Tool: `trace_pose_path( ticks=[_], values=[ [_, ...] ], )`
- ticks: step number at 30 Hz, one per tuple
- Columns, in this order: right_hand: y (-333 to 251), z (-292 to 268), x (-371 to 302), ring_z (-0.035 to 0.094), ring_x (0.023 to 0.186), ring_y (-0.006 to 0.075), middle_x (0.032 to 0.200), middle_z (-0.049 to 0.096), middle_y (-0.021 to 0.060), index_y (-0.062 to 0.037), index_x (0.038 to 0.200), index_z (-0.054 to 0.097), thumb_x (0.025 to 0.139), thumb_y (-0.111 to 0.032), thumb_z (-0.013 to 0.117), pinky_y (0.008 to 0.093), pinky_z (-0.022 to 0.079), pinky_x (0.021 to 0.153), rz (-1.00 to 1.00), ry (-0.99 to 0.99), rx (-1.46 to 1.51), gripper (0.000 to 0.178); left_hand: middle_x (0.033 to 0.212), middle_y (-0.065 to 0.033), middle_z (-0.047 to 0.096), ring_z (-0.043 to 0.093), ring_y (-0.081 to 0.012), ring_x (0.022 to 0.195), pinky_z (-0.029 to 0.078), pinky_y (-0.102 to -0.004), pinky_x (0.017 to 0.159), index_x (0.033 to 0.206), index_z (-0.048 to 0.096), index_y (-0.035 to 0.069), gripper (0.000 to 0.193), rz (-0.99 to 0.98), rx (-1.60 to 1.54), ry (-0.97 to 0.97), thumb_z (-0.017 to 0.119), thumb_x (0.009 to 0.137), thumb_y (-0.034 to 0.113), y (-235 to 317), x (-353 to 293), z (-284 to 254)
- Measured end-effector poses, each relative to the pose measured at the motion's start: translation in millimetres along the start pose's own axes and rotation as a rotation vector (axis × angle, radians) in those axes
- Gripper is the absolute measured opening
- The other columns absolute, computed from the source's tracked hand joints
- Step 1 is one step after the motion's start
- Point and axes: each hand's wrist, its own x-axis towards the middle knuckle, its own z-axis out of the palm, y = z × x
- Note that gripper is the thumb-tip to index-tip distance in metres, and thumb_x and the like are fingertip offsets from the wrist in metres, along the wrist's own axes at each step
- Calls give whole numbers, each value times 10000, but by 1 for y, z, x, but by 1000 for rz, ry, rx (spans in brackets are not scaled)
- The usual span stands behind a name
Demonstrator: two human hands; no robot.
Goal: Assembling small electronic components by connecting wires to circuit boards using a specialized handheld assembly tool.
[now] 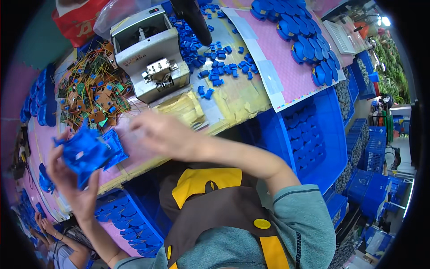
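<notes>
My left hand grips a blue plastic shell above the near left edge of the bench, its fingers curled round the underside. A second blue plastic piece sits right beside the shell; whether the two are joined I cannot make out. My right hand hovers over the bench edge, a little to the right of the blue pieces. Motion smears its fingers, so anything between them is hidden. Beyond both hands lies a heap of small brown and green circuit boards with thin wires.
A grey box-shaped machine stands behind my right hand. Small blue plastic parts lie scattered beside it. Rounded blue shells are stacked at the back right. Blue crates flank the bench's front. Another person's arm shows at lower left.
</notes>
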Motion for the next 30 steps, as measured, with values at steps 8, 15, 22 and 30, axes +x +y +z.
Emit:
trace_pose_path(
  ticks=[8,15,22,30],
  values=[
    [125,-188,10,655,798,328,856,672,162,-21,902,679,855,-200,641,435,509,718,221,438,-910,188,1413,-166,340,395,-337,1334,354,-420,1085,1222,448,95,669,-15,-276,-149,841,680,80,-29,1,137],
    [147,-188,30,650,928,348,918,706,146,-95,824,750,781,-283,674,499,502,762,620,224,-1174,207,1383,-210,413,296,-431,1402,294,-471,1115,1151,436,81,646,2,-29,-159,863,667,116,-41,-16,164],
    [130,-195,27,668,786,352,835,702,139,-71,853,704,850,-272,644,472,512,679,411,284,-1272,209,1401,-232,366,378,-453,1314,355,-469,1068,1125,487,82,591,-32,129,-226,852,666,153,-32,2,175],
    [20,-122,14,665,743,178,821,682,113,11,933,643,864,-85,672,291,517,691,273,-186,-289,121,1440,-198,348,349,-378,1354,308,-427,1123,1395,359,69,933,-75,7,-132,868,619,168,-41,-3,177]
  ],
)
